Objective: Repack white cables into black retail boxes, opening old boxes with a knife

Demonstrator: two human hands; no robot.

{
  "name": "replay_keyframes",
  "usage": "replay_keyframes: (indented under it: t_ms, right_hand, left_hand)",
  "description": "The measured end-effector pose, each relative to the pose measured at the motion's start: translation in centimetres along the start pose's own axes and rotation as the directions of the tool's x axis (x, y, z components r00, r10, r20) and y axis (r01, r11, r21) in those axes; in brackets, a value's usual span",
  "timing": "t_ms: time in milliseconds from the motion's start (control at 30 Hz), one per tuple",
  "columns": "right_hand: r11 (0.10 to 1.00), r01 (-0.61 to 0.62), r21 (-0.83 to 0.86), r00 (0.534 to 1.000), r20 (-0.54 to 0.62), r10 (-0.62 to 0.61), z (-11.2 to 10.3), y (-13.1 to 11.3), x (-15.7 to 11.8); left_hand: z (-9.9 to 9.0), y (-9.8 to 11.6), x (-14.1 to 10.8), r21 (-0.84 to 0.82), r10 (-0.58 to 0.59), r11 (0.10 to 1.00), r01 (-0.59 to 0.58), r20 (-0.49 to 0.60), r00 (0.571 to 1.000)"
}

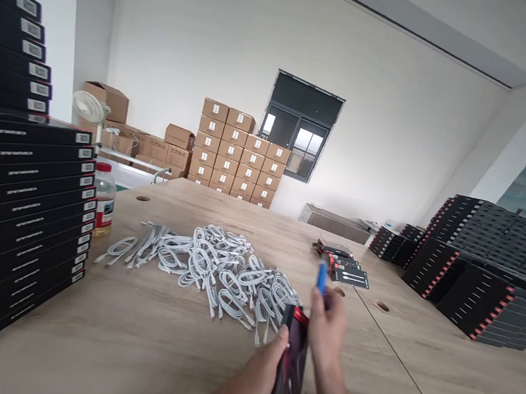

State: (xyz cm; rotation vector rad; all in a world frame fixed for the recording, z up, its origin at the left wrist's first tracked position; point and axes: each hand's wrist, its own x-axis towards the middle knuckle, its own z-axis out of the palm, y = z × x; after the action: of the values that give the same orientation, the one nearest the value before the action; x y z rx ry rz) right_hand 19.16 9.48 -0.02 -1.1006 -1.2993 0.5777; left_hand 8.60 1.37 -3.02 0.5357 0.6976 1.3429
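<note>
My left hand (258, 372) is closed around a narrow black box (292, 366) with a red band near its top end and a dark, glossy front. Close to the box's right edge, my right hand (327, 335) pinches a slim blue object (321, 276) that points upward; it is blurred and I cannot make out its kind. Beyond both hands lies a pile of coiled white cables (209, 260) on the wooden table (135, 340).
Stacked black boxes (23, 197) rise at the left beside a red-capped bottle (104, 199). Several flat black packages (345, 265) lie past my right hand. More black boxes (475, 276) fill the table's right side. Brown cartons (234, 156) are piled by the far wall.
</note>
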Motion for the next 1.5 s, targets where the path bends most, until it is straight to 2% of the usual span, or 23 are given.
replay_keyframes:
  t_ms: [67, 100, 167, 233, 300, 433, 600, 767, 833, 900, 933, 1033, 1067, 1133, 1233, 1267, 1400, 1500]
  right_hand:
    - [0.999, -0.032, -0.006, 0.994, -0.100, 0.032, -0.8, -0.1, 1.2]
    - [0.999, -0.036, -0.016, 0.996, -0.085, 0.035, -1.2, 0.1, 1.4]
    - [0.999, -0.025, -0.045, 0.999, 0.038, 0.026, -1.7, 1.0, 1.2]
    - [0.997, -0.007, -0.083, 0.985, 0.173, 0.021, -2.0, 2.0, 0.6]
    - [0.992, 0.013, -0.123, 0.962, 0.272, 0.021, -1.9, 2.8, 0.0]
    - [0.988, 0.086, -0.127, 0.926, 0.376, -0.032, -1.4, 3.0, -0.6]
    - [0.961, 0.221, -0.164, 0.908, 0.393, -0.141, -1.0, 2.9, -1.3]
    - [0.938, 0.262, -0.228, 0.906, 0.393, -0.157, -1.1, 2.8, -1.3]
    - [0.931, 0.277, -0.237, 0.883, 0.444, -0.149, -1.2, 2.3, -1.5]
    - [0.928, 0.287, -0.239, 0.825, 0.554, -0.112, -1.5, 1.4, -2.0]
    - [0.925, 0.294, -0.239, 0.773, 0.629, -0.083, -1.6, 1.0, -2.5]
    - [0.914, 0.328, -0.240, 0.563, 0.826, 0.015, -2.0, -0.2, -4.2]
    - [0.907, 0.343, -0.243, 0.512, 0.858, 0.036, -2.1, -0.4, -4.8]
    - [0.894, 0.368, -0.257, 0.470, 0.880, 0.059, -2.1, -0.6, -5.8]
    - [0.894, 0.374, -0.249, 0.467, 0.883, 0.050, -1.5, -0.4, -6.6]
    - [0.899, 0.360, -0.248, 0.485, 0.873, 0.047, -1.1, -0.4, -6.7]
    - [0.924, 0.284, -0.257, 0.606, 0.795, 0.035, 1.3, 0.0, -7.7]
    - [0.925, 0.281, -0.255, 0.621, 0.783, 0.027, 3.1, 0.1, -9.1]
  left_hand:
    - [-0.2, 0.1, 0.2, 0.005, -0.084, 0.996, 0.085, -0.026, 0.996]
    - [-0.6, 0.6, 0.3, 0.000, -0.131, 0.991, 0.131, -0.065, 0.989]
    - [-1.5, 2.4, 0.4, -0.060, -0.167, 0.985, 0.160, -0.132, 0.977]
    - [-2.5, 4.4, 0.4, -0.128, -0.122, 0.986, 0.106, -0.131, 0.984]
    - [-3.3, 5.8, 0.3, -0.187, -0.078, 0.980, 0.062, -0.078, 0.994]
    - [-4.2, 6.5, 0.4, -0.236, -0.039, 0.971, 0.033, -0.021, 0.999]
    - [-4.5, 6.6, 0.5, -0.222, 0.004, 0.975, -0.028, -0.104, 0.995]
    - [-4.6, 7.4, 0.4, -0.262, 0.052, 0.963, -0.071, -0.079, 0.996]
    - [-4.9, 8.3, 0.1, -0.289, 0.080, 0.952, -0.104, -0.094, 0.992]
    - [-5.7, 9.7, -0.4, -0.326, 0.154, 0.924, -0.201, -0.162, 0.975]
    - [-6.2, 10.5, -0.6, -0.343, 0.214, 0.897, -0.278, -0.214, 0.953]
    - [-7.7, 12.4, -1.4, -0.368, 0.407, 0.761, -0.534, -0.370, 0.835]
    - [-8.1, 12.7, -1.6, -0.375, 0.446, 0.718, -0.587, -0.400, 0.801]
    - [-8.6, 12.9, -1.7, -0.399, 0.470, 0.675, -0.621, -0.416, 0.778]
    - [-8.5, 12.5, -1.5, -0.440, 0.431, 0.698, -0.565, -0.372, 0.822]
    - [-8.3, 12.3, -1.4, -0.450, 0.417, 0.708, -0.544, -0.355, 0.837]
    - [-7.7, 11.7, -1.2, -0.488, 0.396, 0.717, -0.497, -0.302, 0.867]
    - [-7.6, 11.5, -1.2, -0.503, 0.388, 0.716, -0.485, -0.291, 0.875]
